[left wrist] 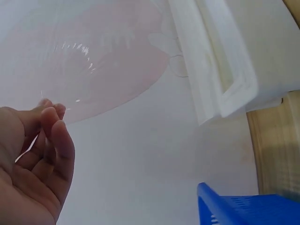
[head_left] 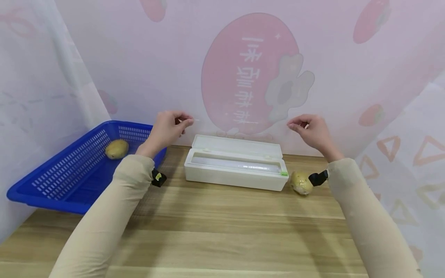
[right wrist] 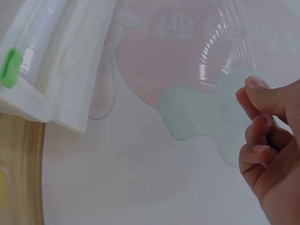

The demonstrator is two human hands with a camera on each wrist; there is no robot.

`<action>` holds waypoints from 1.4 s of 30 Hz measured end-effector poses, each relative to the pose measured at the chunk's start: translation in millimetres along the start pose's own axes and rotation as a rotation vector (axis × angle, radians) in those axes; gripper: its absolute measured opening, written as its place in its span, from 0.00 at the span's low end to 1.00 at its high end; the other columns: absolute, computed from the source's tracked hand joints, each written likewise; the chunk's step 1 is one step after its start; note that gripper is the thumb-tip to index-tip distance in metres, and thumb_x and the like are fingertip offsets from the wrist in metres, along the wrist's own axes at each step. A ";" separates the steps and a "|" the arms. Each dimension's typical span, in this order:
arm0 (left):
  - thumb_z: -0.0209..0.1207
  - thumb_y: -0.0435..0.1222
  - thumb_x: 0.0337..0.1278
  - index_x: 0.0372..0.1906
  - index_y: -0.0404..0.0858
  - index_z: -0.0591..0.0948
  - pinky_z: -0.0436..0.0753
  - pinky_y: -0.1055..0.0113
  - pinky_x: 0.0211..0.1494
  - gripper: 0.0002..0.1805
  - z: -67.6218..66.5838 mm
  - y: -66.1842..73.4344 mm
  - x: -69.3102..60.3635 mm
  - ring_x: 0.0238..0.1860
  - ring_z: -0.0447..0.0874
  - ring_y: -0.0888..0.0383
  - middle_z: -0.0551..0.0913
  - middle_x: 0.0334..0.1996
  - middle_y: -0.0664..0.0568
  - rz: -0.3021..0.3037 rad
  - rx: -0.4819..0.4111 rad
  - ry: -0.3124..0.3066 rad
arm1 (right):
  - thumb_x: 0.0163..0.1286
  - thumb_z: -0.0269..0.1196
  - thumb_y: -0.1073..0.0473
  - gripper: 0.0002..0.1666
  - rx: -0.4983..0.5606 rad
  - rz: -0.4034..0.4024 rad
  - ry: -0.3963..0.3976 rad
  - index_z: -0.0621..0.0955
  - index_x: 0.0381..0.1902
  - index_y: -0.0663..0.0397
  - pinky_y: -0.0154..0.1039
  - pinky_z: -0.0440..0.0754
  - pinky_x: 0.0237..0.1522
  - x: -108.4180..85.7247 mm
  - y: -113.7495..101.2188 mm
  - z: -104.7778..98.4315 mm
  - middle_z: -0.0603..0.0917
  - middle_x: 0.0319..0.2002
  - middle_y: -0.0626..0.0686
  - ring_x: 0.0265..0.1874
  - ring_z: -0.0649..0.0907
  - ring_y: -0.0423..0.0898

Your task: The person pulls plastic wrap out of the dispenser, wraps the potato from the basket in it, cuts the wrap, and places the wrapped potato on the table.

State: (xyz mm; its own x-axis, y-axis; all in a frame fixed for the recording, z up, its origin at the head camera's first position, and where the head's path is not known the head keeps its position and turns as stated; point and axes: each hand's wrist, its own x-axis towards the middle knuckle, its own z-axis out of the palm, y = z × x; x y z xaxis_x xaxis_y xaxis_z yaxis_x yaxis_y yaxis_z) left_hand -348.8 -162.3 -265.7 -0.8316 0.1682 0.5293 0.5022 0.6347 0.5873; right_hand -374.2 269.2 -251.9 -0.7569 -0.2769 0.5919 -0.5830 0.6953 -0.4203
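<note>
Between my two raised hands hangs a nearly invisible sheet of cling film (right wrist: 227,51), showing mainly as bright glints in the wrist views. My left hand (head_left: 167,129) pinches its left side between thumb and fingers. On the opposite side my right hand (head_left: 313,131) pinches the film in the same way. Both hands are up behind and above a white cling film dispenser box (head_left: 231,177), whose lid (head_left: 238,146) stands open. Inside lies the film roll (head_left: 233,163). A green slide cutter (head_left: 284,173) sits at its right end.
A potato (head_left: 301,183) with a glossy, film-like covering lies right of the box, close to the right wrist camera (head_left: 318,177). Another potato (head_left: 116,149) is in the blue basket (head_left: 26,189) on the left. A printed curtain (head_left: 156,69) stands behind the wooden table (head_left: 222,231).
</note>
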 end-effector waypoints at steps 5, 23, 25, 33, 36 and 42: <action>0.61 0.38 0.67 0.43 0.35 0.87 0.74 0.69 0.22 0.11 -12.8 3.1 9.0 0.22 0.79 0.53 0.87 0.34 0.46 0.009 -0.010 -0.025 | 0.68 0.66 0.64 0.05 -0.014 0.005 0.021 0.88 0.37 0.61 0.31 0.69 0.25 5.7 -5.6 -6.8 0.87 0.33 0.55 0.26 0.75 0.47; 0.61 0.38 0.67 0.43 0.36 0.88 0.73 0.71 0.22 0.11 -30.5 24.5 40.3 0.22 0.78 0.53 0.87 0.35 0.47 0.117 0.094 0.071 | 0.70 0.65 0.62 0.09 -0.028 0.026 0.267 0.88 0.39 0.63 0.31 0.68 0.27 26.2 -16.4 -5.8 0.86 0.34 0.57 0.25 0.73 0.46; 0.61 0.38 0.67 0.44 0.36 0.88 0.73 0.71 0.23 0.11 -30.4 26.2 45.1 0.23 0.77 0.55 0.87 0.35 0.47 0.119 0.103 0.091 | 0.70 0.64 0.61 0.09 -0.031 0.029 0.282 0.88 0.39 0.63 0.31 0.68 0.27 31.0 -19.2 -6.5 0.86 0.34 0.57 0.24 0.73 0.46; 0.59 0.38 0.69 0.46 0.35 0.87 0.75 0.68 0.29 0.12 -34.0 38.3 63.9 0.28 0.78 0.56 0.87 0.38 0.48 0.091 0.125 0.163 | 0.72 0.62 0.62 0.11 -0.014 0.072 0.350 0.87 0.40 0.64 0.31 0.70 0.29 49.2 -31.4 -11.8 0.86 0.36 0.58 0.27 0.74 0.47; 0.59 0.38 0.69 0.46 0.35 0.87 0.75 0.68 0.29 0.12 -35.7 44.2 67.2 0.29 0.78 0.57 0.87 0.39 0.49 0.077 0.116 0.182 | 0.72 0.61 0.61 0.11 -0.003 0.092 0.389 0.87 0.41 0.64 0.31 0.70 0.31 53.1 -36.1 -13.9 0.86 0.37 0.58 0.28 0.75 0.46; 0.60 0.39 0.68 0.45 0.36 0.87 0.77 0.72 0.26 0.12 -38.6 55.1 68.4 0.22 0.79 0.59 0.87 0.38 0.49 0.065 0.073 0.230 | 0.71 0.62 0.61 0.11 0.041 0.098 0.512 0.88 0.41 0.63 0.29 0.70 0.32 55.9 -49.4 -18.6 0.85 0.36 0.56 0.28 0.75 0.42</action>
State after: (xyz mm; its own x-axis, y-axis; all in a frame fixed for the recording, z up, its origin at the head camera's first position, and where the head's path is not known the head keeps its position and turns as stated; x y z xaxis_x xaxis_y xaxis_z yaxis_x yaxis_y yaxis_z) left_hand -368.9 -144.9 -173.5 -0.7179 0.0398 0.6950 0.5277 0.6824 0.5059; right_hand -382.3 231.7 -185.3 -0.5732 0.1551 0.8046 -0.5358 0.6720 -0.5113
